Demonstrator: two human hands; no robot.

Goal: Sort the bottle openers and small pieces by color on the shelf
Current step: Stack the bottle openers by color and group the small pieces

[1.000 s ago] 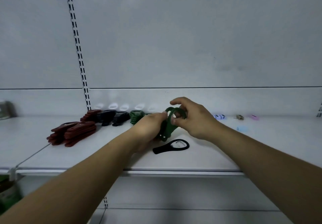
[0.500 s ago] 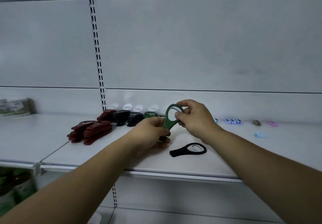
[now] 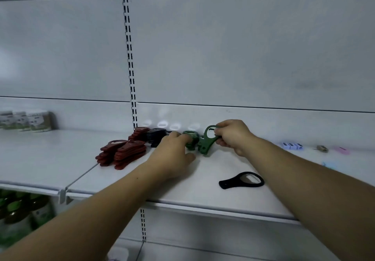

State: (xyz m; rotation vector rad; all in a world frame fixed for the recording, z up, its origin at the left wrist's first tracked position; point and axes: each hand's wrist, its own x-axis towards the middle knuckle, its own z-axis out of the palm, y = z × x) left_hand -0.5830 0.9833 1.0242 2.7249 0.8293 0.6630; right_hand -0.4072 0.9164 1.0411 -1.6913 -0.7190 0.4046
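Pinched at its ring by the right hand (image 3: 233,137): matte dark-green bottle opener (image 3: 207,141), oval loop up, flat handle down on the shelf (image 3: 203,191), just at 3 o'clock of the green stack (image 3: 191,139). Touching that stack, grip impossible to tell: left hand (image 3: 174,153). Lying flat at 5 o'clock: black opener (image 3: 241,180).

Lying on white metal shelf (image 3: 50,159): dark red plastic opener stacks (image 3: 123,153), black stack (image 3: 155,137), green stack (image 3: 191,134), lone black loop-shaped opener (image 3: 241,180) in front, small pastel pieces (image 3: 292,146) right.
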